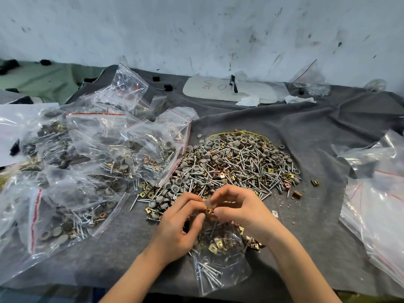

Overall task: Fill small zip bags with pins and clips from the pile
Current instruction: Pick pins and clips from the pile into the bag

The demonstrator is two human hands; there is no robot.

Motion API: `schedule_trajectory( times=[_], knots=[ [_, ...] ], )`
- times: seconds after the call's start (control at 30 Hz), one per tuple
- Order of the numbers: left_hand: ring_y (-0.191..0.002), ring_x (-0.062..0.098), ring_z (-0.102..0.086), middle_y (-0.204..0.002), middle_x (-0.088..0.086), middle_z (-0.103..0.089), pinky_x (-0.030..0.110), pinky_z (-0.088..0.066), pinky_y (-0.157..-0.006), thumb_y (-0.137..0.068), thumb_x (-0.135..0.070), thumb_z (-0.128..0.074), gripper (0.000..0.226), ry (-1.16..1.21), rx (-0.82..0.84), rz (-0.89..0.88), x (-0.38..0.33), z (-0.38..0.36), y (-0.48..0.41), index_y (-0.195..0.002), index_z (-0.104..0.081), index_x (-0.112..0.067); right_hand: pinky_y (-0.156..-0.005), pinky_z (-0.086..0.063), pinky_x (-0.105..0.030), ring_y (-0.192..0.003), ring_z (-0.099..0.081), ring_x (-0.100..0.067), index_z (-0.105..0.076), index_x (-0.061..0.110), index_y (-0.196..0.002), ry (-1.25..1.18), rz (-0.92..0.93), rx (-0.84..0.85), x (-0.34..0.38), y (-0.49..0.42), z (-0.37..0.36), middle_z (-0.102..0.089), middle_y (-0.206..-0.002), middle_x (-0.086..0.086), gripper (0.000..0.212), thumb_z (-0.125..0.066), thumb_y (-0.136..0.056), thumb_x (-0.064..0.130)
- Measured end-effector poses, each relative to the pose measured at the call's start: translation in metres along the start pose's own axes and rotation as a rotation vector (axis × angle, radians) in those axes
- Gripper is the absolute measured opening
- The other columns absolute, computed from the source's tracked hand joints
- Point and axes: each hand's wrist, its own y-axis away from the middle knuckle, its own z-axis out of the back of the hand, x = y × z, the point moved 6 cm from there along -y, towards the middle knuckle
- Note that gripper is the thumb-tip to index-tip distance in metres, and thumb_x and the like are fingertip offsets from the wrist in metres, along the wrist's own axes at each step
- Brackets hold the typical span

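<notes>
A big pile point(238, 165) of silver pins, brass clips and grey caps lies mid-table on grey cloth. Just in front of it a small clear zip bag point(220, 265) hangs from my hands, holding pins at the bottom and brass clips higher up. My left hand point(179, 224) grips the bag's mouth with curled fingers. My right hand point(238, 208) pinches a brass clip point(208, 211) at the bag's opening, fingertips meeting those of the left hand.
Several filled zip bags point(87, 162) are heaped at the left, up against the pile. A stack of empty zip bags point(376, 206) lies at the right edge. A white board point(209, 89) and crumpled tissues sit by the back wall. Stray clips point(314, 182) lie right of the pile.
</notes>
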Motion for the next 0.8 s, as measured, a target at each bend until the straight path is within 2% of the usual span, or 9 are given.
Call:
schedule_trajectory(
  times=[0.13, 0.23, 0.37, 0.53, 0.63, 0.8],
  knots=[
    [-0.092, 0.003, -0.055, -0.094, 0.004, -0.059, 0.008, -0.038, -0.085, -0.089, -0.014, -0.052, 0.017, -0.012, -0.006, 0.023, 0.003, -0.001, 0.000, -0.088, -0.062, -0.001, -0.077, -0.056, -0.024, -0.080, -0.069, -0.012, -0.071, 0.012, -0.092, 0.501, 0.080, -0.004, 0.012, -0.001, -0.004, -0.073, -0.087, -0.002, 0.017, -0.066, -0.081, 0.000],
    [-0.090, 0.003, -0.055, -0.092, 0.003, -0.058, 0.011, -0.042, -0.082, -0.088, -0.014, -0.051, 0.016, -0.001, -0.013, 0.048, 0.005, -0.002, 0.000, -0.088, -0.061, -0.002, -0.070, -0.054, -0.019, -0.073, -0.066, -0.008, -0.073, 0.014, -0.092, 0.700, 0.124, -0.009, 0.015, -0.001, -0.010, -0.073, -0.081, 0.000, 0.015, -0.065, -0.081, 0.007],
    [-0.087, 0.002, -0.052, -0.091, 0.000, -0.056, 0.011, -0.042, -0.078, -0.088, -0.017, -0.046, 0.020, 0.017, -0.006, 0.103, 0.003, -0.004, -0.005, -0.089, -0.061, -0.004, -0.063, -0.053, -0.026, -0.062, -0.060, -0.006, -0.070, 0.015, -0.083, 0.684, 0.175, -0.078, 0.017, -0.001, -0.011, -0.069, -0.071, -0.002, 0.011, -0.066, -0.077, 0.008],
    [-0.080, 0.009, -0.050, -0.086, 0.000, -0.053, 0.026, -0.043, -0.073, -0.089, -0.023, -0.041, 0.024, 0.021, 0.056, 0.140, -0.005, -0.005, -0.011, -0.086, -0.058, -0.005, -0.053, -0.043, -0.014, -0.051, -0.052, 0.001, -0.062, 0.026, -0.067, 0.595, 0.165, -0.150, 0.015, 0.000, -0.008, -0.059, -0.054, 0.013, 0.006, -0.060, -0.066, 0.021],
    [-0.076, 0.008, -0.045, -0.083, -0.002, -0.049, 0.023, -0.040, -0.069, -0.086, -0.025, -0.037, 0.026, 0.013, 0.100, 0.140, -0.011, -0.007, -0.017, -0.083, -0.055, -0.006, -0.053, -0.040, -0.013, -0.051, -0.050, 0.002, -0.061, 0.027, -0.063, 0.559, 0.142, -0.160, 0.013, 0.001, -0.006, -0.058, -0.053, 0.017, 0.004, -0.058, -0.063, 0.026],
    [-0.070, 0.010, -0.041, -0.077, 0.003, -0.047, 0.022, -0.034, -0.063, -0.082, -0.023, -0.036, 0.028, 0.006, 0.089, 0.129, -0.015, -0.010, -0.023, -0.077, -0.053, -0.001, -0.050, -0.038, -0.017, -0.050, -0.045, -0.002, -0.063, 0.022, -0.064, 0.510, 0.124, -0.159, 0.010, 0.000, -0.002, -0.055, -0.052, 0.012, 0.008, -0.057, -0.061, 0.025]
  ],
)
